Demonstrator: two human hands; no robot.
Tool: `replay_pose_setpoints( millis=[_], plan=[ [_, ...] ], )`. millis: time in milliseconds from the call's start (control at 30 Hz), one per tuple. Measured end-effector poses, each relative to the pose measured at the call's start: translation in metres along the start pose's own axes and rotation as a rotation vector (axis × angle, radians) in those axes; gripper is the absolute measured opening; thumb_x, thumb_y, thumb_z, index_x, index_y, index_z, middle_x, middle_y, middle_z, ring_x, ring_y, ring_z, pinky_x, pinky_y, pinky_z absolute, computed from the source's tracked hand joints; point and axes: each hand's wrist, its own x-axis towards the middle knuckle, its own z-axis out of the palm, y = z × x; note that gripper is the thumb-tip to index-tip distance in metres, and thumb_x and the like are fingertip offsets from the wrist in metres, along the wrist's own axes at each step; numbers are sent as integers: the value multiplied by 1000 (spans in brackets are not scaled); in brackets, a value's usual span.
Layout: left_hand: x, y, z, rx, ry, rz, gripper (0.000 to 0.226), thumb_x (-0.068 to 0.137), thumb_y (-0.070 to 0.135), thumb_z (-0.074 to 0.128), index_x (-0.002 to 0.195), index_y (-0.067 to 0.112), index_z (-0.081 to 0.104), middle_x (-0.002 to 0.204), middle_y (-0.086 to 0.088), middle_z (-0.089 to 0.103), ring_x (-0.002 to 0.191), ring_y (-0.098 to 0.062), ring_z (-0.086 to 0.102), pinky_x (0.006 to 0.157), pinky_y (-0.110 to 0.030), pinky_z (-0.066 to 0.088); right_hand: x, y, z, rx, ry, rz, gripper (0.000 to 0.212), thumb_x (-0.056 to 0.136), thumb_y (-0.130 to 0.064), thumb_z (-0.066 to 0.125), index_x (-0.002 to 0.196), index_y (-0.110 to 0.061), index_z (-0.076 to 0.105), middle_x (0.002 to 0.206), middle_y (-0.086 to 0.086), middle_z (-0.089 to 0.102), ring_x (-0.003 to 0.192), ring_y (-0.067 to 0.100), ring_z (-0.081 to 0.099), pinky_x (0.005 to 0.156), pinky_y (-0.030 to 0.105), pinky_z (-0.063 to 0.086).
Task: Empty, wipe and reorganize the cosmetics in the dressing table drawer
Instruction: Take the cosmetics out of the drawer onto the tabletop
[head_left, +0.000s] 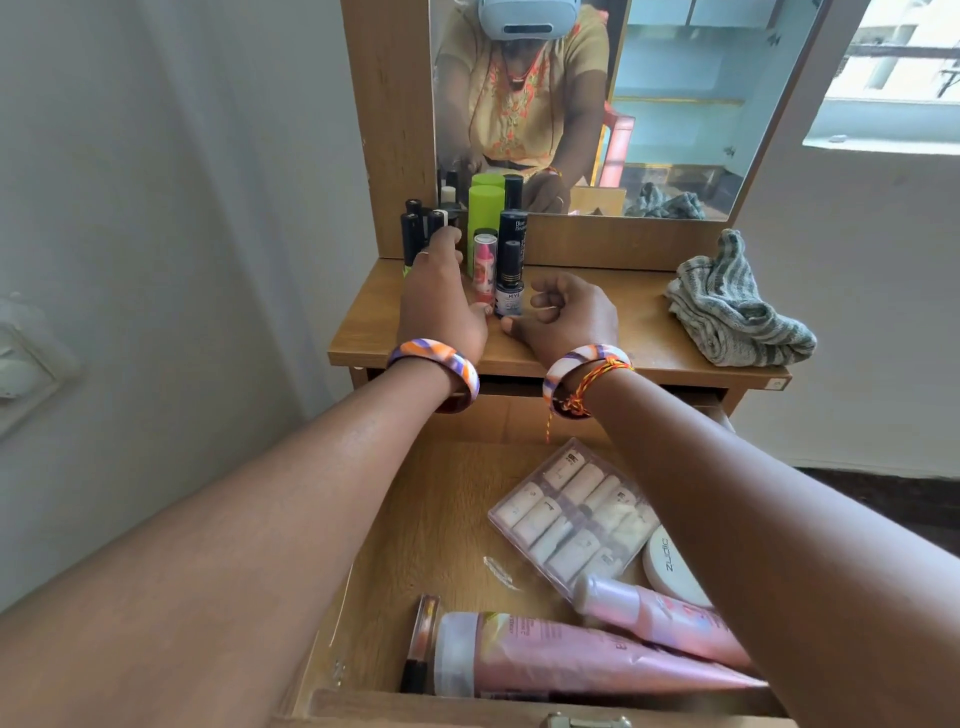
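Both hands are up on the table among the small bottles: the left hand (441, 296) reaches with fairly straight fingers against the dark tubes (415, 234), its thumb beside the nail polish bottle (508, 283); whether it actually holds anything I cannot tell. Its grip looks loose at most. The right hand (563, 317) is curled into a loose fist just right of that bottle, and its grip seems to hold nothing.

Behind them stand a green can (485, 218), a pink-capped tube (484, 270) and a dark bottle (513, 226), grouped at the back left of the table (597, 332).

Judging by this, emptying is only partly done. The open drawer (431, 519) below still holds a clear case of nail tips (566, 514), a white round jar (670, 566), two pink tubes (571, 654) and a small item at the front left. Wiping looks yet to come: the striped cloth (737, 306) lies bunched at the table's right end, apart from both hands.

A mirror (675, 104) backs the wooden table, a pale wall lies to the left, and a window shows at upper right.
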Motion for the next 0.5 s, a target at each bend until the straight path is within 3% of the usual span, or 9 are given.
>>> replay_pose_setpoints(
  millis=[67,133,200,267,333,367,400,500],
  plan=[
    [-16,4,-6,-31,87,24,46,80,9,71,121,12,50,116,-6,59,106,-19,58,85,-21,49,-7,0,-5,66,-26,22,39,71,-24,79,107,-17,66,89,-7,61,85,10,58,88,32,54],
    [-37,11,-12,-128,63,35,25,80,9,70,100,13,55,86,5,57,76,-8,55,67,-5,42,-19,-1,-14,280,-103,85,18,74,-15,78,87,-17,66,78,-5,62,74,11,59,79,29,55],
    [-54,17,-18,-206,-134,56,21,79,5,70,77,19,55,65,12,48,56,1,46,53,-1,39,-33,-1,-26,577,-220,205,17,79,-3,72,75,-16,61,74,0,61,69,13,60,73,28,55],
    [-65,19,-23,-169,-410,78,28,76,4,71,64,24,55,60,12,48,53,1,45,53,-8,39,-45,5,-39,703,-354,320,19,82,4,66,74,-13,61,74,7,62,71,20,61,76,33,55],
    [-71,20,-28,14,-705,83,12,77,9,71,71,18,65,65,10,54,58,-2,48,56,-16,40,-56,18,-51,491,-516,351,22,80,7,65,72,-13,61,77,13,62,75,27,58,83,40,52],
    [-76,20,-30,120,-840,79,2,78,13,71,79,15,69,70,6,58,62,-6,51,58,-18,41,-62,27,-56,302,-589,311,24,78,8,66,70,-14,62,78,14,61,75,28,56,81,39,51],
    [-81,18,-29,217,-953,77,7,79,18,71,85,14,70,76,2,62,67,-10,54,60,-20,42,-67,35,-60,89,-644,244,26,77,7,67,67,-17,63,78,12,62,72,26,56,75,38,52],
    [-99,11,-21,383,-1105,80,13,79,26,72,87,16,67,84,-2,64,75,-17,56,64,-24,45,-87,50,-71,-414,-785,67,21,71,-4,75,68,-23,65,79,10,68,68,20,58,60,29,50]
  ],
)
